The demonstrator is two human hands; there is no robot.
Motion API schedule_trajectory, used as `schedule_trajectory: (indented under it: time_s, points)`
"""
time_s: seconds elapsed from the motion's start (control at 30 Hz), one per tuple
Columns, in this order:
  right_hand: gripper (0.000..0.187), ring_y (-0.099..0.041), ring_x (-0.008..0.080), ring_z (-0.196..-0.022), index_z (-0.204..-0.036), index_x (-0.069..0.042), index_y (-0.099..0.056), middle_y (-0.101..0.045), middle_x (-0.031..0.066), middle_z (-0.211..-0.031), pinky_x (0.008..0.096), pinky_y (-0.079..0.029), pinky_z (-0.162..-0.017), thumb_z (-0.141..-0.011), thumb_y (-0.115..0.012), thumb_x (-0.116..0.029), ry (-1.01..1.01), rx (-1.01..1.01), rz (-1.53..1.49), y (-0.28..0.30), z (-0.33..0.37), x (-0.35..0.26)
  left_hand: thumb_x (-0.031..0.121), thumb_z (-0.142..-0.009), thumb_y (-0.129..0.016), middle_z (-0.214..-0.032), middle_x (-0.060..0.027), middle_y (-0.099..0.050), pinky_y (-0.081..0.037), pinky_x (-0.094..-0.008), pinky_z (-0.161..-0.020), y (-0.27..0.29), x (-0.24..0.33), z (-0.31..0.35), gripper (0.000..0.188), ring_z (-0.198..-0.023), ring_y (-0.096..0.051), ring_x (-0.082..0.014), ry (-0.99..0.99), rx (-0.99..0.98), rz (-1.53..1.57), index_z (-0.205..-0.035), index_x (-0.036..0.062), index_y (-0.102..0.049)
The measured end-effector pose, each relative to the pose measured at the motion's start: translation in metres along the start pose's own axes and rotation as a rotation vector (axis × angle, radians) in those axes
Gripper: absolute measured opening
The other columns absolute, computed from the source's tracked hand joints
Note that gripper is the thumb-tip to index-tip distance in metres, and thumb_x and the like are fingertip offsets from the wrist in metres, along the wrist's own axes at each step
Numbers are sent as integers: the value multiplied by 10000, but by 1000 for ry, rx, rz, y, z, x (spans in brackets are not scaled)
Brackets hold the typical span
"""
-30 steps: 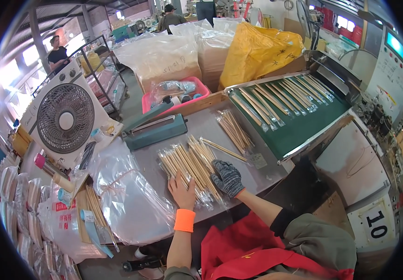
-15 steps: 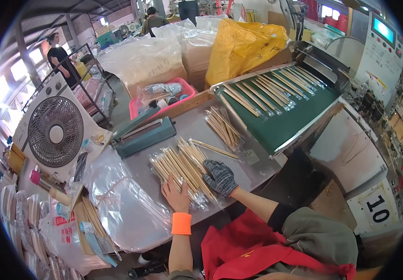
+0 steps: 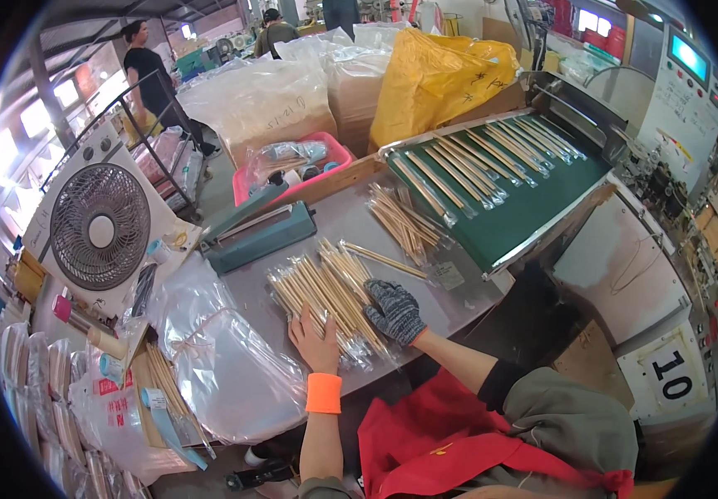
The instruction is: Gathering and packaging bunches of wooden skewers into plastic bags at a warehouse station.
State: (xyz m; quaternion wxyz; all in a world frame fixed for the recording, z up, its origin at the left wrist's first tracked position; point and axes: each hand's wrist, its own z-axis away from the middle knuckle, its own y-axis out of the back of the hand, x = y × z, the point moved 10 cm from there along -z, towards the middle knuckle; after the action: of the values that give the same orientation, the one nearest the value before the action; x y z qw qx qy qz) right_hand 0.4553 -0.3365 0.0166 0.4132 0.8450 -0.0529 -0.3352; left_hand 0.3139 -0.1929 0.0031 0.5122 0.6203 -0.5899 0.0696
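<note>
A pile of wooden chopsticks (image 3: 315, 291) in clear plastic sleeves lies on the grey worktable, spread side by side. My bare left hand (image 3: 315, 343), with an orange wristband, rests on the near end of the pile, fingers stretched out and apart. Against the pile's right edge, my right hand (image 3: 395, 312) in a grey knitted glove lies with its fingers extended. One wrapped pair (image 3: 385, 259) sits apart, just beyond the glove. Farther back is a loose, crossed heap of wrapped chopsticks (image 3: 402, 223).
On the right, a green conveyor belt (image 3: 500, 216) carries several wrapped pairs. A teal bar sealer (image 3: 263, 239) and a pink basket (image 3: 344, 158) stand behind the pile. Clear plastic bags (image 3: 217, 358) lie at left, near a fan (image 3: 101, 220). A person (image 3: 152, 83) stands at far left.
Both hands keep nearly the same place on the pile. Another wrapped pair shows at the left end of the belt's row. The person at far left has moved rightward.
</note>
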Motion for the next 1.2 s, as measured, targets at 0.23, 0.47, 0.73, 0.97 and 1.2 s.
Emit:
schedule_trajectory:
  time_s: [0.23, 0.47, 0.73, 0.97, 1.2]
  points:
    - [492, -522, 343, -1071, -1204, -36, -513, -557, 185, -1169, 427, -395, -945, -801, -585, -308, 5, -1, 1, -6, -6, 5, 317, -808, -640, -1273, -256, -423, -273, -456, -1030, -3, -4, -4, 580, -1211, -346, -399, 10, 7, -23, -1315, 107, -453]
    - [577, -543, 329, -1049, -1238, -31, -487, -541, 225, -1176, 441, -400, -933, -820, -533, -426, 203, 218, 480, 27, -72, 18, 325, -798, -644, -1270, -259, -425, -274, -457, -1028, 0, -6, -4, 589, -1211, -345, -405, 5, 18, -34, -1316, 117, -456]
    - [577, -553, 363, -1046, -1261, 10, -445, -532, 268, -1168, 420, -407, -939, -833, -526, -368, -313, -86, 442, 17, -94, 151, 328, -792, -651, -1265, -256, -431, -278, -456, -1024, -7, -1, -5, 588, -1202, -348, -404, -8, -6, -22, -1308, 117, -463]
    - [484, -562, 370, -1030, -1165, 23, -514, -573, 260, -1105, 411, -409, -947, -816, -534, -311, -69, -125, 135, 4, -42, 34, 309, -802, -646, -1261, -242, -437, -277, -454, -1026, -5, 3, -8, 574, -1202, -351, -390, 4, -18, -25, -1310, 116, -461]
    - [487, -488, 357, -1142, -1209, 11, -502, -508, 229, -1232, 392, -366, -1002, -820, -578, -272, 156, -42, 183, 132, -107, 1, 301, -787, -658, -1265, -269, -415, -283, -471, -1018, -6, 1, -10, 589, -1195, -342, -415, 16, -29, -30, -1309, 112, -461]
